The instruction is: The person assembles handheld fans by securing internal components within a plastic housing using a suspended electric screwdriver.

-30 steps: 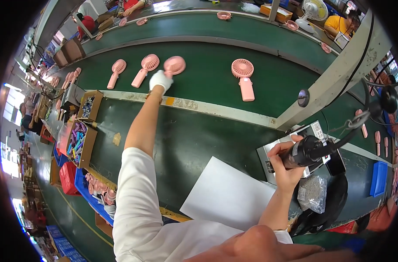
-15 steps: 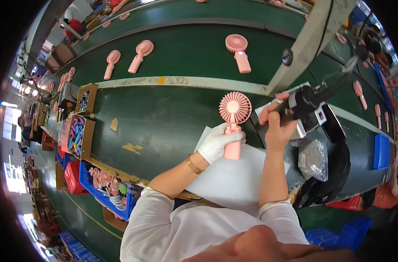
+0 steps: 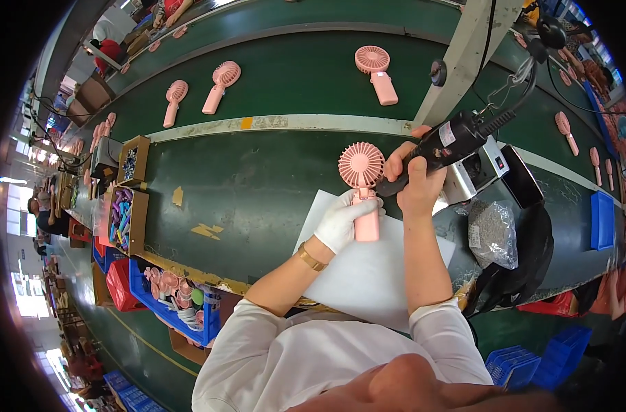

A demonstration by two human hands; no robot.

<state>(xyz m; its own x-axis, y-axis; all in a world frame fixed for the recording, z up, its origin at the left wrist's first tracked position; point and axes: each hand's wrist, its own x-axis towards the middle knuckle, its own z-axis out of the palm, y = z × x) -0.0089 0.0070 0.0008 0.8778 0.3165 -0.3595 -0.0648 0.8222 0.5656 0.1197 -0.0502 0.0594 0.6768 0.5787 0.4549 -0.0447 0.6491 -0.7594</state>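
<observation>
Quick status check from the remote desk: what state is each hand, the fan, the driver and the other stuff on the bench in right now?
left hand: gloved, gripping the fan's handle
pink fan: upright over the white sheet
right hand: bare, closed around the driver
black electric screwdriver: tilted, tip at the fan
three pink fans on the belt: lying flat
plastic bag: lying beside the sheet

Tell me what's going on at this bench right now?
A person at a green workbench holds a pink handheld fan upright by its handle in the gloved left hand, over a white sheet. The bare right hand grips a black electric screwdriver hanging from a cable, its tip brought in against the fan just below the head. More pink fans lie on the green conveyor belt behind, and a bag of small parts sits to the right.
</observation>
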